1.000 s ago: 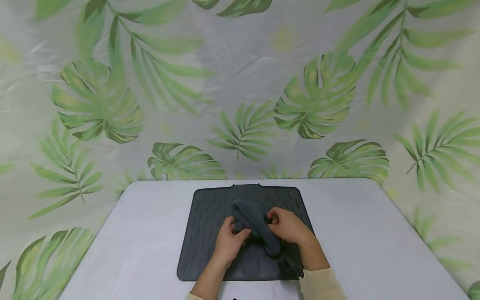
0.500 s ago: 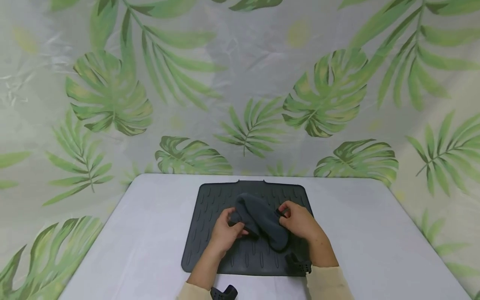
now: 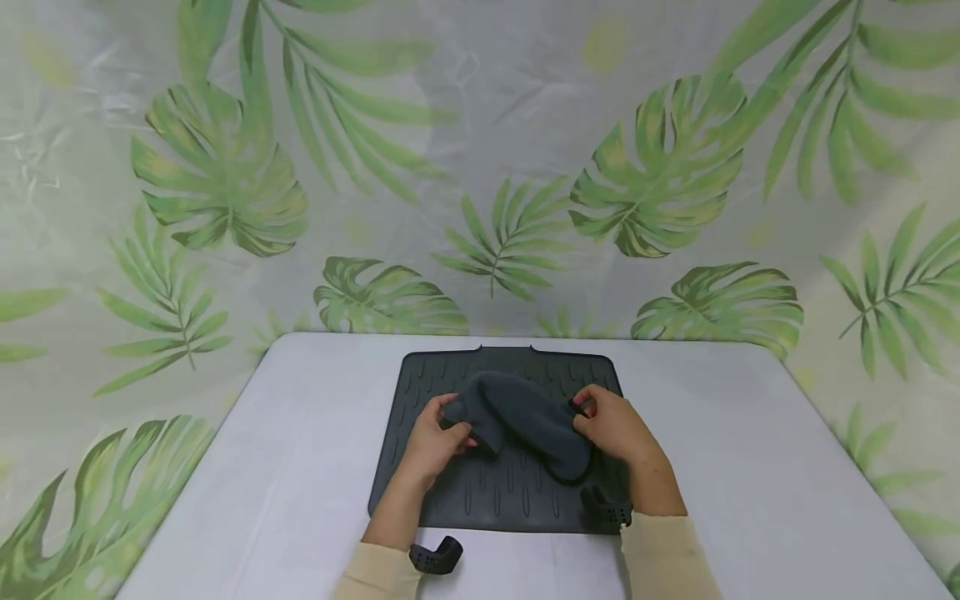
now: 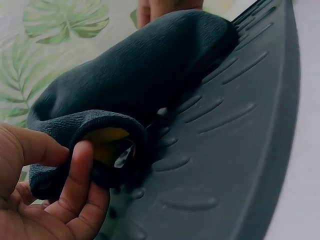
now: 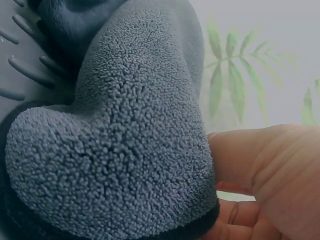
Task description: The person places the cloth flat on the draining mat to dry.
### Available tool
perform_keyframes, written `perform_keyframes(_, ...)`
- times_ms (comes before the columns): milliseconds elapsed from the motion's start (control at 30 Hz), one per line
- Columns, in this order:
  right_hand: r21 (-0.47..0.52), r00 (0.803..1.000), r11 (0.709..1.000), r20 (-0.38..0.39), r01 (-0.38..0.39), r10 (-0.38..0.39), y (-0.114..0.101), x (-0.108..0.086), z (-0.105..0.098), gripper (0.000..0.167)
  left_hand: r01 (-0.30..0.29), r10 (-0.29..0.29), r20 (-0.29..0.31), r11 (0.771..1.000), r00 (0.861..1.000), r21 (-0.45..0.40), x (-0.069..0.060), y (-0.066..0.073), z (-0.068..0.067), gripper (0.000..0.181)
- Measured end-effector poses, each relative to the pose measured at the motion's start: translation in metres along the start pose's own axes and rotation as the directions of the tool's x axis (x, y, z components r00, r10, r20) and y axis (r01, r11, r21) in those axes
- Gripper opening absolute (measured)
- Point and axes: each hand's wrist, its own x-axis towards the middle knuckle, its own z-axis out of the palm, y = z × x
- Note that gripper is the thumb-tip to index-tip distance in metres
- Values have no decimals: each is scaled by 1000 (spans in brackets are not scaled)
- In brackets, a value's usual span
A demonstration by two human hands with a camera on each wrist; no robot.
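Observation:
A dark blue-grey fabric piece (image 3: 528, 412) lies bent over a black ribbed mat (image 3: 517, 504). My left hand (image 3: 433, 437) pinches its left end; the left wrist view shows this hand (image 4: 60, 195) at a rolled edge of the fabric (image 4: 135, 70), with yellow visible inside the opening. At the other end, my right hand (image 3: 617, 427) pinches a dark edge. In the right wrist view the fabric (image 5: 120, 130) looks fuzzy, and the thumb of the right hand (image 5: 265, 175) presses its side, fingertips partly hidden behind it.
The mat rests on a white table (image 3: 300, 433), which extends to both sides. A curtain with green leaves (image 3: 487, 125) hangs behind it. Black wrist straps (image 3: 437, 556) are near both forearms.
Both hands have moved apart, left hand leftward and right hand rightward, and the fabric between them has spread wider. The head view has shifted slightly.

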Motion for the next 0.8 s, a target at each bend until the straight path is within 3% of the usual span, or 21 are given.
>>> perform_keyframes(567, -41, 998, 998, -53, -41, 38, 9, 1, -5, 29, -18, 25, -121, 998, 992, 60, 5, 3, -25, 59)
perform_keyframes(800, -5, 998, 998, -34, -61, 61, 12, -2, -10, 30, -34, 48, -154, 995, 987, 96, 3, 6, -27, 56)
